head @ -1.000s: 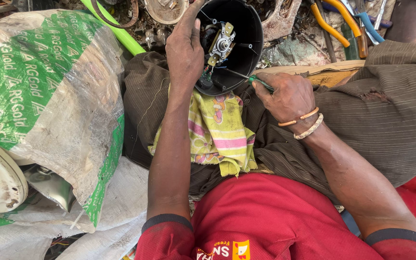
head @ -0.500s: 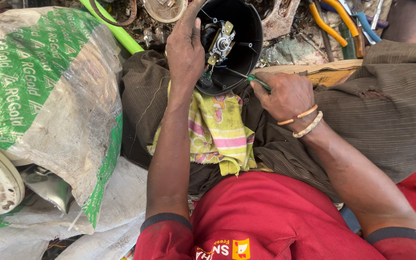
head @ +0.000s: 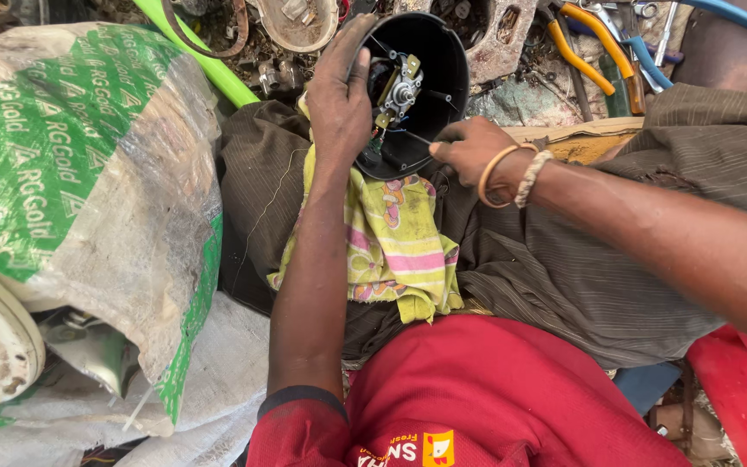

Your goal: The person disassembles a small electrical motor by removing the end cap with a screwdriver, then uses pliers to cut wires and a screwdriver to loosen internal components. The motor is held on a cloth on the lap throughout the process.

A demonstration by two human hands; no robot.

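Between your hands, the black housing (head: pixel 430 95) sits gripped at its rim by your left hand (head: pixel 339 104), while your right hand (head: pixel 469 149) pinches a thin tool (head: pixel 412 137) into it.

Two hands (head: pixel 339 104) (head: pixel 469 147), one black housing (head: pixel 438 78), one cloth (head: pixel 391 251) (yellow, patterned), two bracelets (head: pixel 512 173).

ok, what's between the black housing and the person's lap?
A yellow patterned cloth lies under the black housing, spread over the brown trousers; the head view shows it.

Red short-sleeved shirt (head: pixel 512 398), dark cuff bands; brown striped trousers (head: pixel 581 285); orange bangle and beaded bracelet (head: pixel 512 173) on right wrist.
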